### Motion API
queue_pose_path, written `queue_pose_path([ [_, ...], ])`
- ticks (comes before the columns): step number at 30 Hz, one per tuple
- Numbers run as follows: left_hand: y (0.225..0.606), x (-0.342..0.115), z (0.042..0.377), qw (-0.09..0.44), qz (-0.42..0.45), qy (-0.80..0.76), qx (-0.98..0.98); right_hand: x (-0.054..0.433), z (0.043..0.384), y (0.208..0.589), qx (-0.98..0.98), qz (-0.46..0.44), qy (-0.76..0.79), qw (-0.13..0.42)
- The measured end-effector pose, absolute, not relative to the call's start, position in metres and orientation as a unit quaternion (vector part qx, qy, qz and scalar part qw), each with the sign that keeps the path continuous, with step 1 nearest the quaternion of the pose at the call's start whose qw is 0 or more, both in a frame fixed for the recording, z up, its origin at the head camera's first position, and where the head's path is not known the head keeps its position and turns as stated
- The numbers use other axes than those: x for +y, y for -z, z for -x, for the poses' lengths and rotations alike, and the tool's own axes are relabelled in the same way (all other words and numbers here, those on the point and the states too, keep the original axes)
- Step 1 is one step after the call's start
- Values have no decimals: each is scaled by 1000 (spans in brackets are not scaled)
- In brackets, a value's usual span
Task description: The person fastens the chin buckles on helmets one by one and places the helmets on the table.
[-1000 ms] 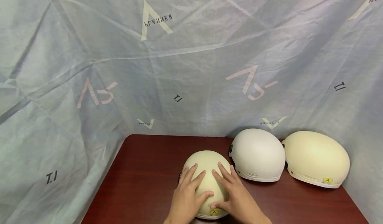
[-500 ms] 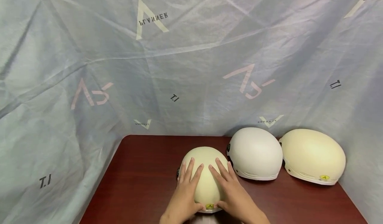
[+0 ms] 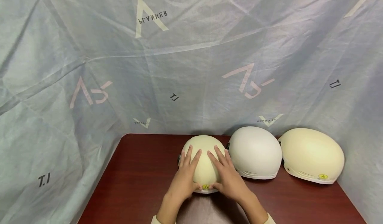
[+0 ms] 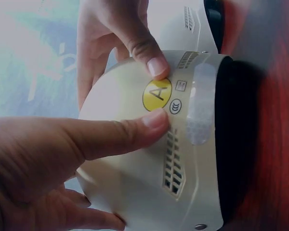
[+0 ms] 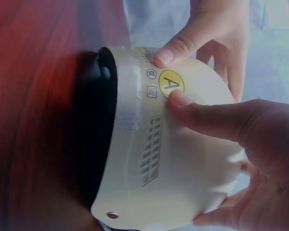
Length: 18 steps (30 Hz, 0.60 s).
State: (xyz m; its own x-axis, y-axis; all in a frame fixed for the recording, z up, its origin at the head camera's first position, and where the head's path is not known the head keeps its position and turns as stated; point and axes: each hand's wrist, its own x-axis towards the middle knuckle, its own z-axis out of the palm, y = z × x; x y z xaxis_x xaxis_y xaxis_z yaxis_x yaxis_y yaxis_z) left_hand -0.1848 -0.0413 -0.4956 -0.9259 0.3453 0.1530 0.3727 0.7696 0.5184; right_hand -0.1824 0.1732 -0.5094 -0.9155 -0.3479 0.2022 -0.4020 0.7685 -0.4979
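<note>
A cream helmet [image 3: 204, 165] is at the middle of the tabletop, held between both hands. My left hand [image 3: 186, 175] lies over its left side, fingers spread across the dome. My right hand [image 3: 228, 176] mirrors this on the right side. Both thumbs press the end facing me, either side of a yellow "A" sticker [image 4: 156, 95]. Below that sticker, the left wrist view shows a slotted vent [image 4: 174, 166] and a pale reflective strip [image 4: 201, 103]. The dark underside shows along the rim in both wrist views; whether the rim touches the table cannot be told.
Close to the right of the held helmet stands a white helmet [image 3: 254, 154]. Another cream helmet [image 3: 312, 155] with a yellow sticker stands farther right. They rest on a dark red wooden table [image 3: 134, 180]. Grey printed cloth [image 3: 185, 71] hangs behind and at both sides.
Both hands have moved the cream helmet away from me, towards the back edge. Their thumbs have slid down to the sticker end. The other two helmets stay put; the head view has shifted slightly.
</note>
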Motion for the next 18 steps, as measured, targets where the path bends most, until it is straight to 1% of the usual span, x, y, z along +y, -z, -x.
queue_pose_path([
  [7,501,-44,200,36,195,299,-933,172,197,517,-923,-213,-312,68],
  [18,507,-50,212,50,197,321,-925,168,209,523,-915,-212,-337,70],
])
